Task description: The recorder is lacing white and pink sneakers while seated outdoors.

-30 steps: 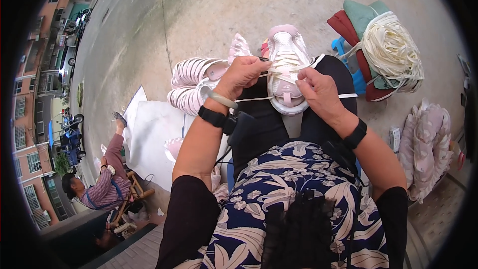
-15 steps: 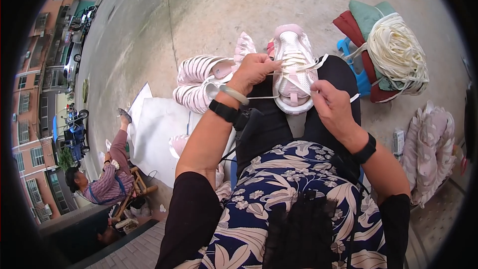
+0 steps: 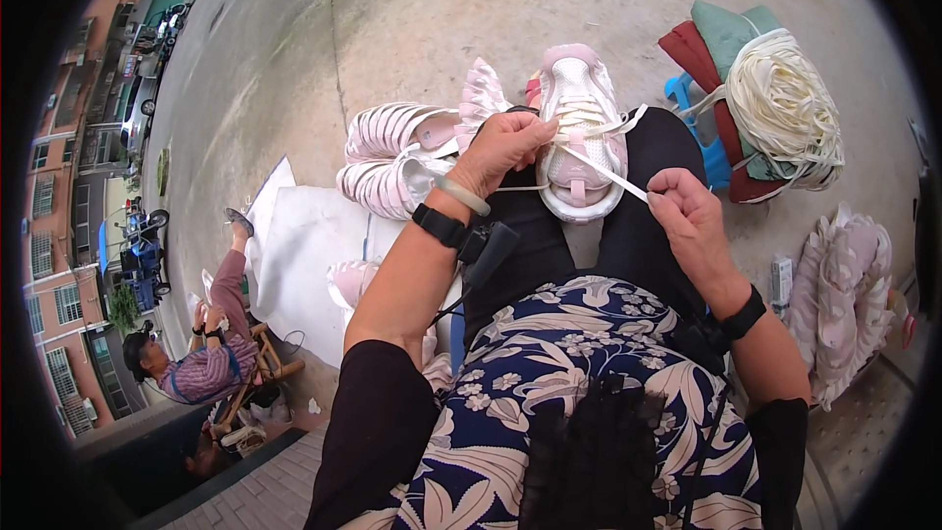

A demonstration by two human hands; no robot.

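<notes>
A pink and white sneaker (image 3: 577,79) rests on my dark-trousered legs, its heel toward me and its toe pointing away. Partly threaded through its eyelets is a flat white shoelace (image 3: 610,177). My left hand (image 3: 505,149) is closed in a pinch on the lace at the left side of the shoe's opening. To the right of the heel, my right hand (image 3: 689,224) grips the other stretch, which runs taut from the shoe to its fingertips. One loose lace end sticks out over the shoe's right side.
Stacks of pink and white shoes (image 3: 392,152) lie to the left by a white sheet (image 3: 304,255). A bundle of cream laces (image 3: 785,103) sits on cushions over a blue stool (image 3: 714,162). More pink shoe pieces (image 3: 842,299) lie at right. Another person (image 3: 211,363) sits far left.
My right hand has moved right and slightly down, away from the shoe, drawing the lace out straight. My left hand stays nearly in place beside the eyelets.
</notes>
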